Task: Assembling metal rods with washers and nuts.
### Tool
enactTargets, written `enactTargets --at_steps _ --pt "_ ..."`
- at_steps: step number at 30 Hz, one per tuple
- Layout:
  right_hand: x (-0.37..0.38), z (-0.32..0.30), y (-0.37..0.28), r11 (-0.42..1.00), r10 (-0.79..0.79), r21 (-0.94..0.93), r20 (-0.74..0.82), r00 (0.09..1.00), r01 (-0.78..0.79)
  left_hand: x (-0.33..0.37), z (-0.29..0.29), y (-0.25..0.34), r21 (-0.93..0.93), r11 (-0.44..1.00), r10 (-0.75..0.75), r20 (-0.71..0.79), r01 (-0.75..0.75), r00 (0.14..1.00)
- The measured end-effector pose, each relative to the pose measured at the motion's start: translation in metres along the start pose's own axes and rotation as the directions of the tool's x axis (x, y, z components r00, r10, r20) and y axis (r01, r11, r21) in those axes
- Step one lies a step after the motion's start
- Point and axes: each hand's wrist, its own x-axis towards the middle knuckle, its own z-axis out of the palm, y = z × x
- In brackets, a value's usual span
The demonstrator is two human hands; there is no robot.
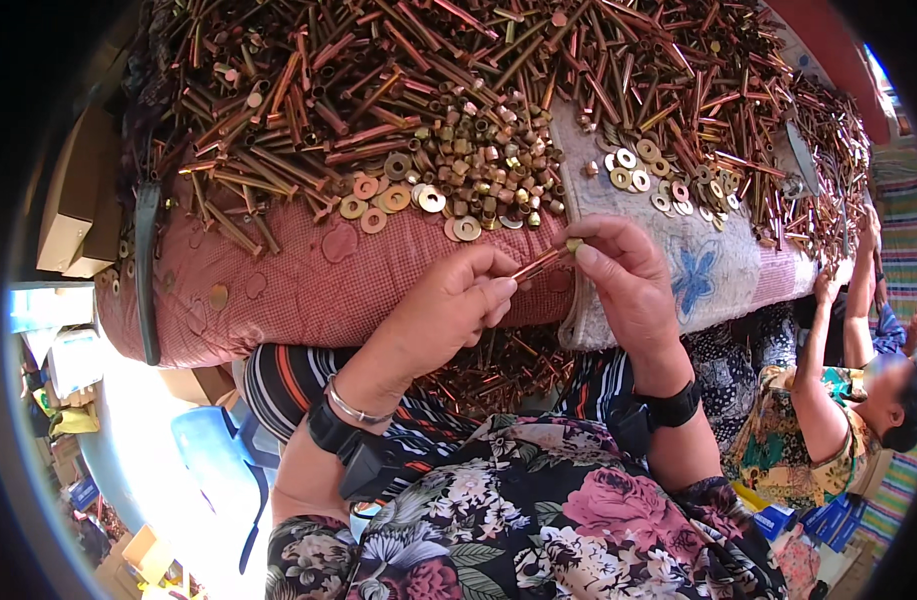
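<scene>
My left hand pinches a thin copper-coloured bolt that points up and to the right. Between the thumb and fingers of my right hand is a small yellowish metal nut, held at or close to the bolt's far end; whether the two touch I cannot tell. Just beyond my hands lies a heap of small brass-coloured nuts. Flat round washers are scattered along its near left side, and more washers lie on the right-hand cloth.
A large pile of bolts and metal tubes covers the far part of the padded red cloth. A grey strap hangs at the left. Loose bolts lie below the edge. Another person works at the right. A blue plastic chair stands lower left.
</scene>
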Motion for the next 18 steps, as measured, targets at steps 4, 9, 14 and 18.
enactTargets --at_steps 4,9,14,18 --pt "-0.001 -0.003 0.002 0.995 -0.051 -0.088 0.019 0.999 0.053 0.0 -0.002 -0.001 -0.104 0.994 -0.031 0.044 0.035 0.999" --pt "-0.002 0.0 -0.004 0.99 0.032 -0.141 0.01 0.999 -0.03 -0.003 0.001 0.002 0.155 0.986 0.064 -0.026 -0.059 0.998" --pt "0.0 0.006 -0.007 0.964 0.129 -0.229 -0.04 0.991 -0.135 -0.006 0.004 0.008 0.305 0.95 0.105 -0.104 -0.069 0.989" --pt "0.002 0.005 -0.004 0.986 0.144 -0.079 -0.008 0.99 -0.144 -0.005 0.004 -0.002 0.514 0.828 0.319 -0.101 -0.225 0.942"
